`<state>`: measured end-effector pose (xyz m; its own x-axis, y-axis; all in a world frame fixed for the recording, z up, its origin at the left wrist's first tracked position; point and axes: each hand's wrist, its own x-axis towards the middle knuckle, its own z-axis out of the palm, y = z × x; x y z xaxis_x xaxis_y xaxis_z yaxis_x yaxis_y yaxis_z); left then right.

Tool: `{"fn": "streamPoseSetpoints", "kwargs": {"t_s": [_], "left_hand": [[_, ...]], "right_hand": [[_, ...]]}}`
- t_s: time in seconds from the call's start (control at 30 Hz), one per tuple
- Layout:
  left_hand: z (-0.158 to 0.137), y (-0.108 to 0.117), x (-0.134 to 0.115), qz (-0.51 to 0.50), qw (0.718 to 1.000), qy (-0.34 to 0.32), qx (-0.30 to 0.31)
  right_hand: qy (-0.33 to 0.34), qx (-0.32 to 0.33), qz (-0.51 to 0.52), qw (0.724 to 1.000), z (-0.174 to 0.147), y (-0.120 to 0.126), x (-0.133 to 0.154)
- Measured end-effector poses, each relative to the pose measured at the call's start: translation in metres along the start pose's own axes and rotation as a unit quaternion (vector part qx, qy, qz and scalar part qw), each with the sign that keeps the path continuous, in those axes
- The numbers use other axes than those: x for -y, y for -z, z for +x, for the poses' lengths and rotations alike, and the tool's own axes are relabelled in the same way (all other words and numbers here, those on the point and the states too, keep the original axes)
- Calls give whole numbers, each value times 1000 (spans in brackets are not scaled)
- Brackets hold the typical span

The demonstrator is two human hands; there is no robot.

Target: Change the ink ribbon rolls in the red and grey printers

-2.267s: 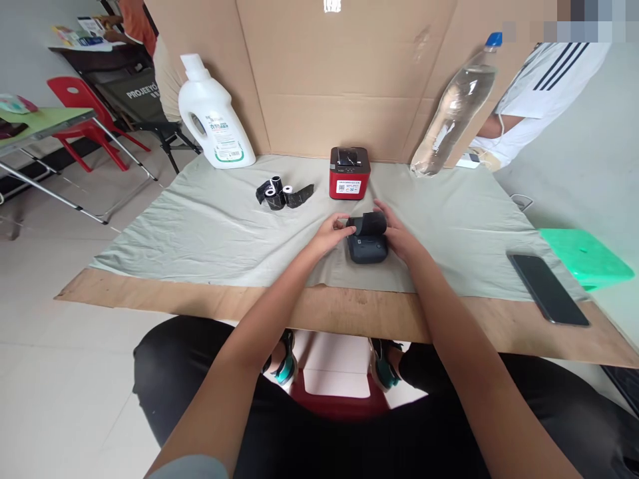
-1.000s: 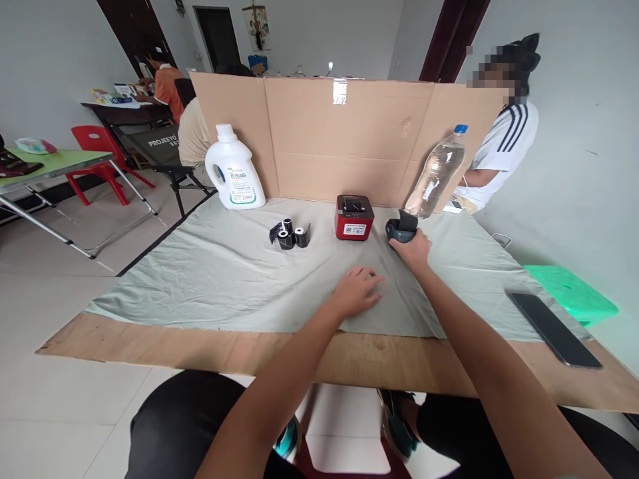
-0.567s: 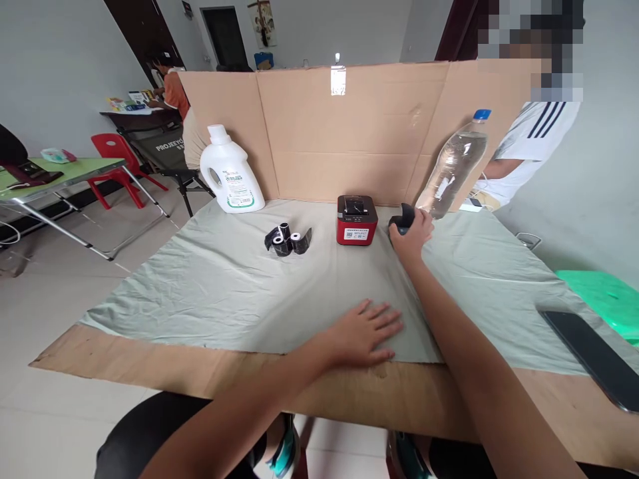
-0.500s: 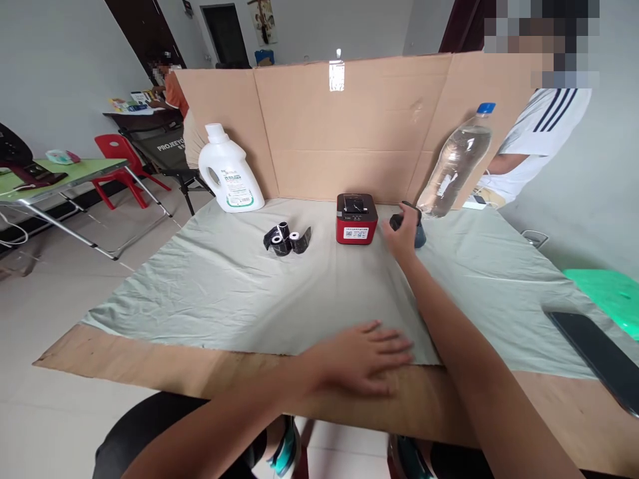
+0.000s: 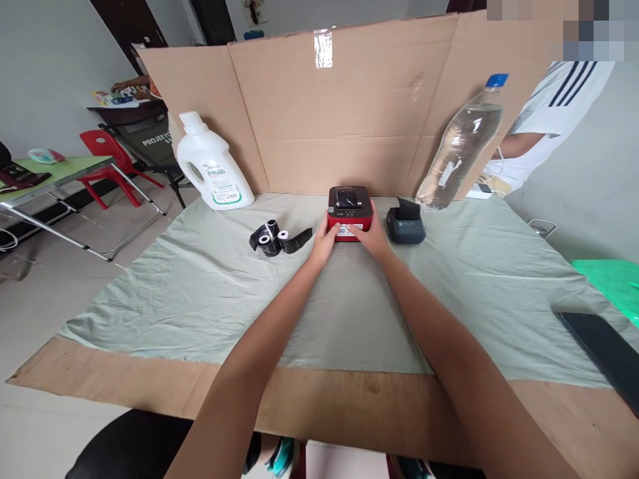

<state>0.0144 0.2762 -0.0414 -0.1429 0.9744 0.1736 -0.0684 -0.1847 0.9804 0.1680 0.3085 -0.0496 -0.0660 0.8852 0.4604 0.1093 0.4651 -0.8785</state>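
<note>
Both hands grip a small red and black label printer point(image 5: 350, 198) that rests on the cloth near the cardboard. My left hand point(image 5: 324, 241) is closed around its left side, thumb on the front face. Against the right side, my right hand point(image 5: 374, 238) is closed the same way, its thumb on the white sticker. A dark grey-blue mini printer point(image 5: 407, 227) stands just right of my right hand, a black strip rising from its top. To the left of my left hand lie several small rolls of black tape or labels point(image 5: 270, 245), one partly unrolled.
A cardboard screen point(image 5: 344, 100) stands behind. A white detergent bottle point(image 5: 214, 163) leans at the left and a water bottle point(image 5: 464, 150) at the right. A phone point(image 5: 599, 349) lies at the right edge of the cloth point(image 5: 190, 299). A person's white sleeve point(image 5: 569, 106) shows beyond.
My left hand has moved from the front edge to the red and black printer. My right hand has left the dark mini printer and shifted left onto the same printer. The view has tilted down.
</note>
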Motion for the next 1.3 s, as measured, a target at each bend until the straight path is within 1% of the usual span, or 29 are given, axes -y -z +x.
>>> {"fn": "streamPoseSetpoints", "kwargs": {"t_s": [0.1, 0.2, 0.3, 0.43, 0.5, 0.57, 0.67, 0.83, 0.97, 1.0, 1.07, 1.17, 1.23, 1.3], "left_hand": [[-27, 3, -1, -14, 999, -31, 24], [-70, 20, -7, -3, 997, -31, 70], [-127, 41, -14, -1, 992, -17, 123], [-210, 63, -30, 13, 986, 1, 164], [-241, 68, -40, 17, 984, 1, 178], [-260, 71, -48, 34, 982, -4, 185], [-267, 72, -53, 77, 980, -20, 183], [-262, 77, -50, 129, 977, -35, 166], [-262, 79, -58, 182, 968, -48, 169], [-262, 80, -61, 207, 963, -65, 160], [-259, 80, -66, 262, 948, -124, 130], [-254, 81, -70, 301, 925, -208, 104], [-250, 83, -69, 304, 918, -233, 104], [-247, 85, -68, 304, 916, -237, 107]], "right_hand": [[3, 13, -4, 1000, -15, 2, 14], [5, 15, -29, 999, -47, 6, 31], [5, 20, -63, 998, -98, 12, 56], [-6, 37, -112, 993, -173, 21, 102], [-4, 37, -118, 992, -204, 23, 123], [-5, 21, -122, 992, -226, 23, 136], [-16, -5, -129, 992, -241, 20, 142], [-24, -4, -118, 993, -239, 13, 136], [-26, -10, -119, 993, -240, 11, 134], [-32, -10, -117, 993, -241, 11, 134], [-43, -8, -113, 993, -243, 11, 134], [-31, -10, -126, 991, -246, 11, 133], [-10, -15, -141, 990, -247, 13, 133], [15, -17, -156, 987, -245, 15, 133]]}}
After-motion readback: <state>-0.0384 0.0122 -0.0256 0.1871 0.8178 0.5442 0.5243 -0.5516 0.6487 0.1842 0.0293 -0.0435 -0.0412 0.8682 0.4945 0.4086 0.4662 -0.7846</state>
